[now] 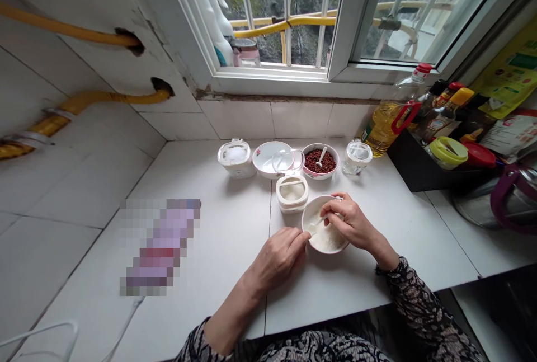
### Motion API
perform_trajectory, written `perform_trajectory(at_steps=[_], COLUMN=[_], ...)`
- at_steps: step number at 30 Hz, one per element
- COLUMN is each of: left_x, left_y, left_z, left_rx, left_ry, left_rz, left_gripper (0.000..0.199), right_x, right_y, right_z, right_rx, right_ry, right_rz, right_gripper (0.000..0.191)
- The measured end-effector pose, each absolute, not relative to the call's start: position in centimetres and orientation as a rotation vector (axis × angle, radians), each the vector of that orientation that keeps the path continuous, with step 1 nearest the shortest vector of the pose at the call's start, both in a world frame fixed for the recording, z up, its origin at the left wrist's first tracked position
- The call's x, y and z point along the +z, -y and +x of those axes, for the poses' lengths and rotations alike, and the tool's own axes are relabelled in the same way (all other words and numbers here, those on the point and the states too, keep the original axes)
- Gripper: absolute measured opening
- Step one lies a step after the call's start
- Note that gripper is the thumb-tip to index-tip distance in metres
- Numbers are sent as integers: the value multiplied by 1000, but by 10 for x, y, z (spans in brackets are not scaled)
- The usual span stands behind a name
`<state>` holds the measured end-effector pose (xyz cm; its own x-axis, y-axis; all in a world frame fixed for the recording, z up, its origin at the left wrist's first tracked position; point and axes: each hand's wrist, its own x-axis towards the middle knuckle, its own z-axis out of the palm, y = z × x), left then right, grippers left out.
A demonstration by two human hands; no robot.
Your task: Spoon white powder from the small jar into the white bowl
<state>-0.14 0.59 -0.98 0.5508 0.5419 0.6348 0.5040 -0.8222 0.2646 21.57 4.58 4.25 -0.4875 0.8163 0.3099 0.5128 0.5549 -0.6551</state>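
White bowl (314, 203) heaped with white granules (329, 238)

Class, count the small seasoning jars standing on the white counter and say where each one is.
3 seasoning jars: one at the row's left end, one in front of the white dish, its clear lid raised, and one at the right end, past the peppercorn bowl.

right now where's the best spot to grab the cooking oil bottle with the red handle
Take the red handle of the cooking oil bottle, and come from the near side of the counter, fingers through the loop. The handle stands out on that side of the upright bottle, while the dark bottles crowd it behind and to the right, so that side looks tight.
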Motion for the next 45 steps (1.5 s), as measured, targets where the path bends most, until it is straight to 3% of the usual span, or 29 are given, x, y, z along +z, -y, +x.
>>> perform_trajectory(at_steps=[15, 29, 36, 45], left_x=[-8, -6, -7, -8], left_y=[-6, -6, -6, -6], left_z=[-1, -1, -1, 0], left_rx=[1175, 1152, 1155, 1165], left_ry=[-909, -922, -915, -918], left_rz=[2705, 2719, 2724, 2737], left_gripper=[20, 21, 20, 20], right_x=[51, 52, 60, 52], right_y=[-46, -54, -52, -55], right_z=[215, 220, 208, 194], right_rx=[955, 1215, 964, 219], right_ry=[1705, 1366, 1414, 2115], right_rz=[-1307, -1240, -1153, -1024], right_gripper=[18, 16, 15, 23])
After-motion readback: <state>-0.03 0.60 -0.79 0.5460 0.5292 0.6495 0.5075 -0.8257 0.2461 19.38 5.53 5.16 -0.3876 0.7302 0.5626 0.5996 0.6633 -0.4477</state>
